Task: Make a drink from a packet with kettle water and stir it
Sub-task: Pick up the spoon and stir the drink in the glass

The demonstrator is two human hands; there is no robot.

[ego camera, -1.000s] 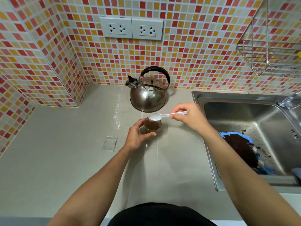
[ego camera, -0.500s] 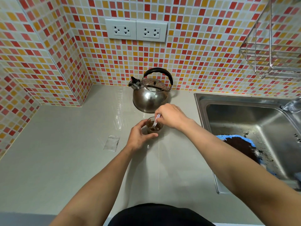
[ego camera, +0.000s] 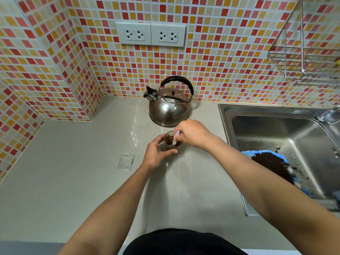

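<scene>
A small clear glass of dark brown drink stands on the grey counter, just in front of the steel kettle with its black handle. My left hand wraps around the glass from the left and front. My right hand is over the glass's right side, fingers pinched on a white plastic spoon whose bowl dips into the drink. An empty clear packet lies flat on the counter to the left of the glass.
A steel sink sits to the right, holding a blue thing covered with dark grounds, and a tap at its far edge. A wire rack hangs on the mosaic wall, upper right. Two sockets are above the kettle.
My right hand has brought the spoon from a level hold above the glass down into the drink. The left hand has stayed on the glass.
</scene>
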